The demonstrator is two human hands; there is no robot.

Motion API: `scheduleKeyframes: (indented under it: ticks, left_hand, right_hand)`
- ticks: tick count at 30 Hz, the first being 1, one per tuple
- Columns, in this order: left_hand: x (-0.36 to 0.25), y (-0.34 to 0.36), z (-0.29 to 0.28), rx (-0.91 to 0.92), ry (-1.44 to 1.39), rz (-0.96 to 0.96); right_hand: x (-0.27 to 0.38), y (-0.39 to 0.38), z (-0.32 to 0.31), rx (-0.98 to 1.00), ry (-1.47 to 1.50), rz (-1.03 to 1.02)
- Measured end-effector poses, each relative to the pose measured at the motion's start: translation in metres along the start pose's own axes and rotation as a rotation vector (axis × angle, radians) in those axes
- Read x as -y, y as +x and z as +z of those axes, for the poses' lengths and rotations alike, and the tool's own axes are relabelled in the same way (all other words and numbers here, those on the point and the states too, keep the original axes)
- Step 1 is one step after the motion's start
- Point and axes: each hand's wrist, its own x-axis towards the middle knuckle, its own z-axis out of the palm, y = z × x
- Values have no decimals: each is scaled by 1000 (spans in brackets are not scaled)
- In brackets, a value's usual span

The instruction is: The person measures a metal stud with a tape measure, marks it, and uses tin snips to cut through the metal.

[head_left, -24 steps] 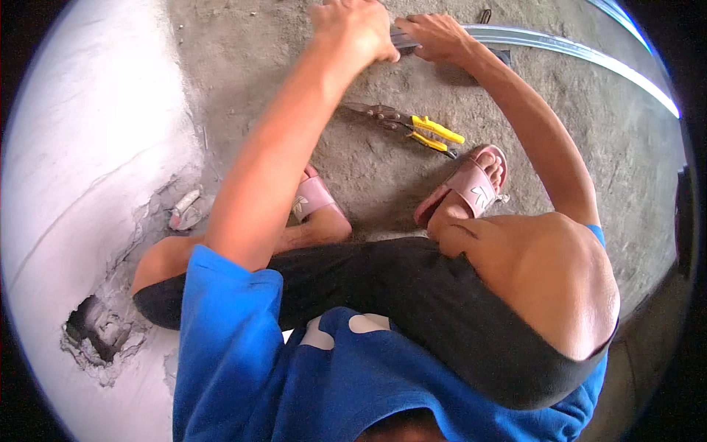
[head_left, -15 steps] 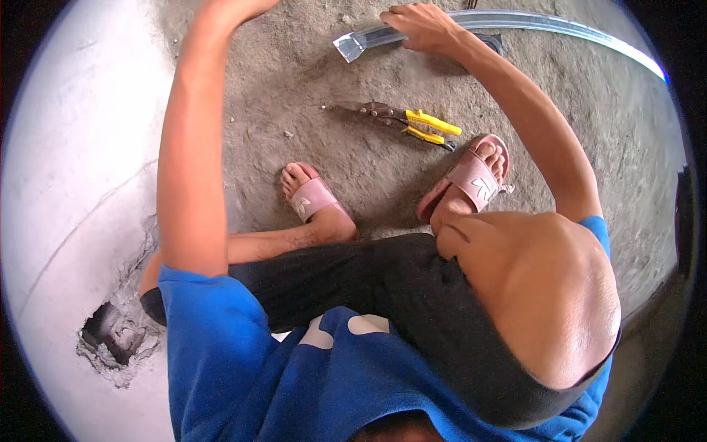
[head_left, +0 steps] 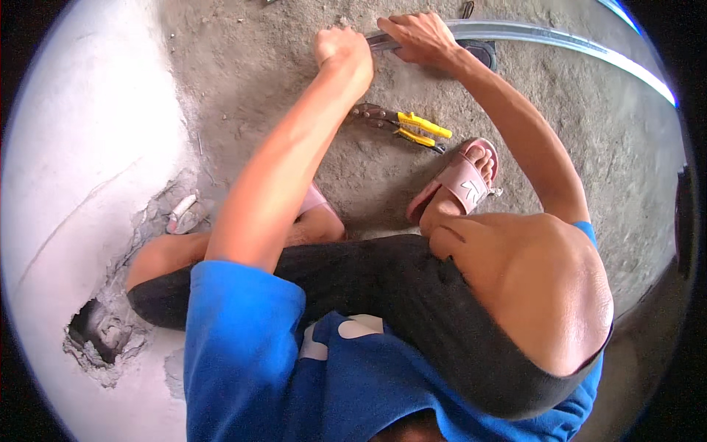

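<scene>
My left hand (head_left: 343, 55) is closed at the left end of a long silver metal channel (head_left: 530, 37), its fingertips hidden. Just to its right, my right hand (head_left: 401, 37) has its fingers curled over the same channel. Below both hands, snips with yellow handles (head_left: 423, 127) lie on the rough concrete floor (head_left: 258, 118), their blade tips partly behind my left forearm. A small dark object (head_left: 480, 57) sits under the channel beside my right hand.
My feet in pink sandals (head_left: 460, 184) are below the snips. A white wall (head_left: 81, 169) runs along the left, with a broken hole (head_left: 99, 331) low down and a pale broken pipe (head_left: 183, 210) at its base. Another metal strip (head_left: 618, 13) shows at the upper right.
Half a second ago my left hand was up at the upper left, off the channel; it has come down and right onto the channel's end. My right hand has shifted slightly downward.
</scene>
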Motion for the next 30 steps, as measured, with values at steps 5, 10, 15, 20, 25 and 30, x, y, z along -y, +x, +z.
scheduleKeyframes:
  ticks: [5,10,15,20,25,30]
  left_hand:
    - [34,-13,45,-239,-66,-19]
    - [89,-2,88,-655,-206,310]
    - [105,24,104,-925,-194,396]
    - [105,33,94,-776,-203,387]
    - [95,41,82,-679,-348,312]
    - [59,22,41,-701,-392,369]
  right_hand:
    - [0,2,-5,39,6,34]
    - [7,2,-44,211,42,76]
    - [20,17,-99,259,160,141]
    - [49,-23,-91,-135,-4,83]
    - [124,-126,-42,95,39,177]
    - [134,-150,-10,279,164,269]
